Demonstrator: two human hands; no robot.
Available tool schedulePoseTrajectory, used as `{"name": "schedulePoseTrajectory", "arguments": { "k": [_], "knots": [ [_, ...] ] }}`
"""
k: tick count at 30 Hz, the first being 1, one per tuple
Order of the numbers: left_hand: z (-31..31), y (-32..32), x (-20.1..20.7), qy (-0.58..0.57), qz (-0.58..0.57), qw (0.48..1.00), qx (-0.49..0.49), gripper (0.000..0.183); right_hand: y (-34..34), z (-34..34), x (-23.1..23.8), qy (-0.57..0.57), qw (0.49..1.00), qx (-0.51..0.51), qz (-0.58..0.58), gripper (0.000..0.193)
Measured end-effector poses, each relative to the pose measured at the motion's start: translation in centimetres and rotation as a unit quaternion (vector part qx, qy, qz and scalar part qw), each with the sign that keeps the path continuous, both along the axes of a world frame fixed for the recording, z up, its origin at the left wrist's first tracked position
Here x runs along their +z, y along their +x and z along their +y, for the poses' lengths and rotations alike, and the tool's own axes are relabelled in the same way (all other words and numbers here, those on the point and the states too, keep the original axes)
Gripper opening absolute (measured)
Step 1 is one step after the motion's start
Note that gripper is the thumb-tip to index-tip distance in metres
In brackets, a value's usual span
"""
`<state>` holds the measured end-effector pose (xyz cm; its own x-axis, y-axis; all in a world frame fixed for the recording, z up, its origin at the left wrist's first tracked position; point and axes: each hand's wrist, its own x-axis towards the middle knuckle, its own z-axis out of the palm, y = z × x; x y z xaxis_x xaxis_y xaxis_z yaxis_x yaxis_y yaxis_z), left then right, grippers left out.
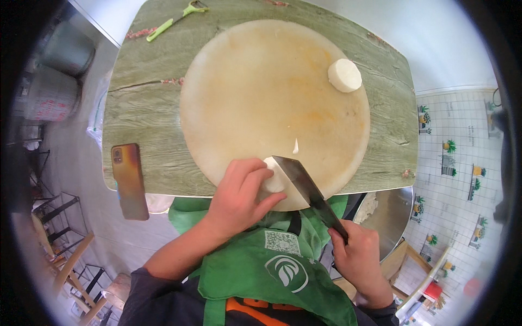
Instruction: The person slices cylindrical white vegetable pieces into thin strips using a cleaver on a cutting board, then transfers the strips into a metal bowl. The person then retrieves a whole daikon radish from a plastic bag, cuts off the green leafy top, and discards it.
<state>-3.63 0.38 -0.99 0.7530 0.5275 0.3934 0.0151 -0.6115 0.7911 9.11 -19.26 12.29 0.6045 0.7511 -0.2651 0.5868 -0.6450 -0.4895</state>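
Observation:
My left hand (pixel 242 190) is closed on a white peeled piece of vegetable (pixel 276 179), perhaps radish, near the close edge of a round cutting board (pixel 255 98). My right hand (pixel 359 255) grips the dark handle of a kitchen knife (pixel 304 187). The blade stands right against the right side of the piece; whether it has entered it I cannot tell. A thin white sliver (pixel 296 145) lies on the board just beyond the blade. Farther off, a thick round white chunk (pixel 345 75) sits at the board's right rim.
A green peeler (pixel 176 20) lies at the far left of the green wood-patterned table (pixel 147 114). A phone (pixel 129 182) rests at the table's left edge, jutting over it. Below the right edge is a metal basin (pixel 394 217) with pale pieces inside. Buckets (pixel 51 92) stand at left.

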Motion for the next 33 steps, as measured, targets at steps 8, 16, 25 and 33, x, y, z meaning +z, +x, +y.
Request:
{"name": "schedulePoseTrajectory", "arguments": {
  "k": [8,16,25,33],
  "knots": [
    [0.6,0.0,-0.8,0.011,-0.036,0.999,-0.011,0.046,1.0,1.8,0.1,-0.112,0.986,0.118,-0.034,0.014],
    [0.8,-0.1,-0.6,0.019,-0.041,0.999,-0.009,0.04,1.5,4.5,-2.9,-0.012,0.997,0.077,-0.019,0.014],
    [0.7,0.5,-1.0,0.063,-0.074,0.995,-0.018,0.027,0.7,2.0,1.2,-0.075,0.992,0.103,-0.002,0.017],
    [0.7,0.3,-1.2,0.068,-0.072,0.995,-0.02,0.026,0.5,6.4,-2.9,-0.07,0.991,0.112,0.004,0.016]
  ]
}}
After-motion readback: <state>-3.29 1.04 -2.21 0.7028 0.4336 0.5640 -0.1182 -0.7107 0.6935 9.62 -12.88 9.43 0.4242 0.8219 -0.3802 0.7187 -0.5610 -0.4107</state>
